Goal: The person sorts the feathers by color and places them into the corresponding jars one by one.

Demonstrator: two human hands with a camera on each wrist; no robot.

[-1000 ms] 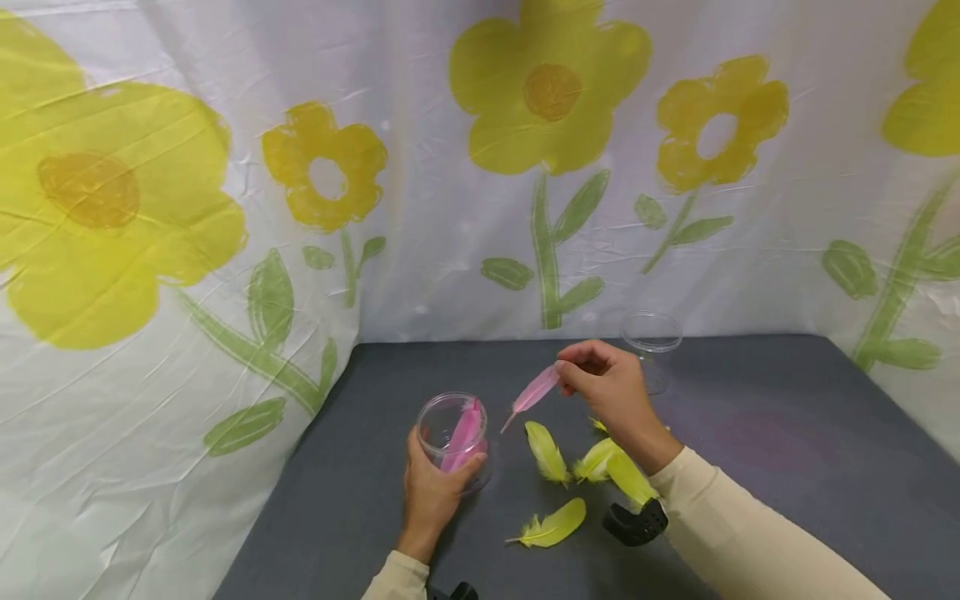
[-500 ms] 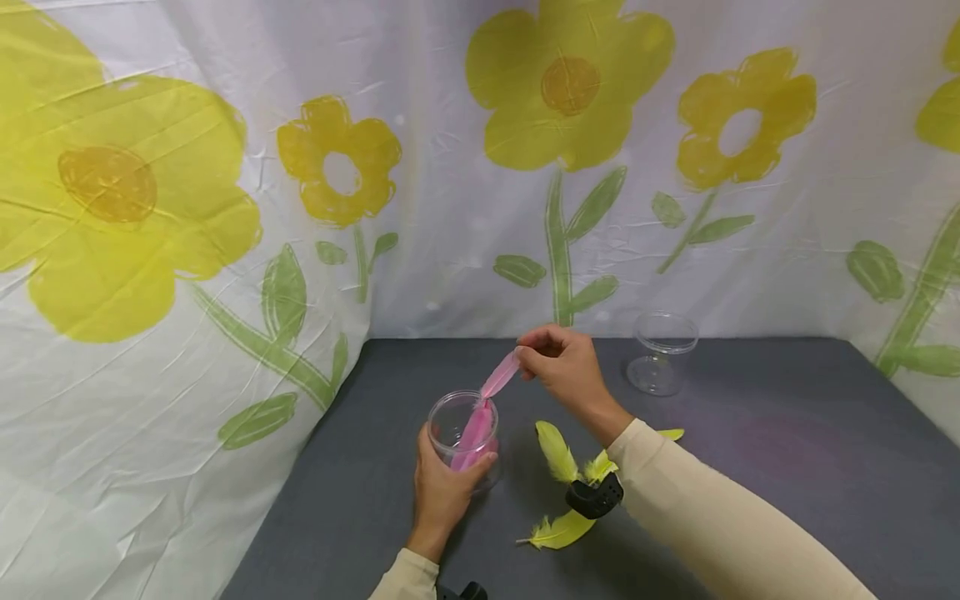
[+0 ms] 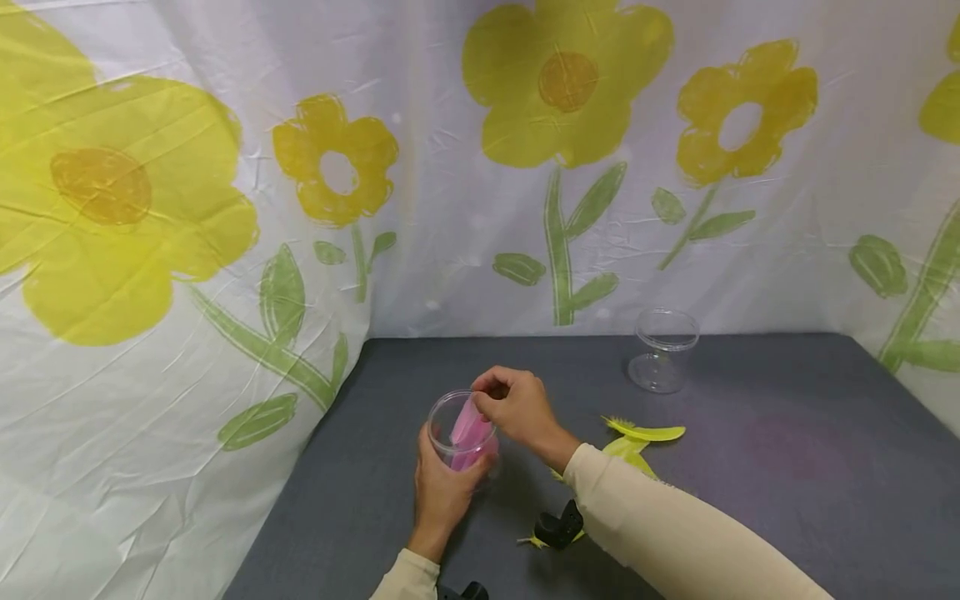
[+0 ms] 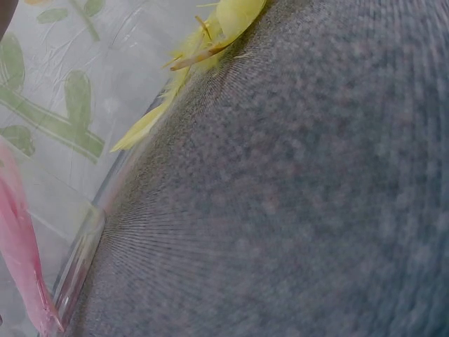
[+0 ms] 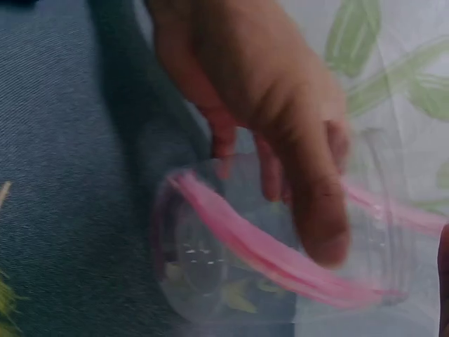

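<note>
My left hand grips a clear plastic cup around its side, mouth tilted up. At the cup's mouth my right hand pinches a pink feather, whose lower part reaches inside; in the right wrist view only a finger edge of that hand shows at the right. Another pink feather lies along the cup's inner wall, seen past the left thumb. Through the cup wall the left wrist view shows a pink feather as well.
Several yellow feathers lie on the grey table right of the cup, partly under the right forearm. A second clear container stands at the back right. A flower-printed curtain rises behind the table.
My right hand has moved left and down with the pink feather, from above the table to the cup's mouth, lowering the feather in. The left hand keeps its grip on the cup.
</note>
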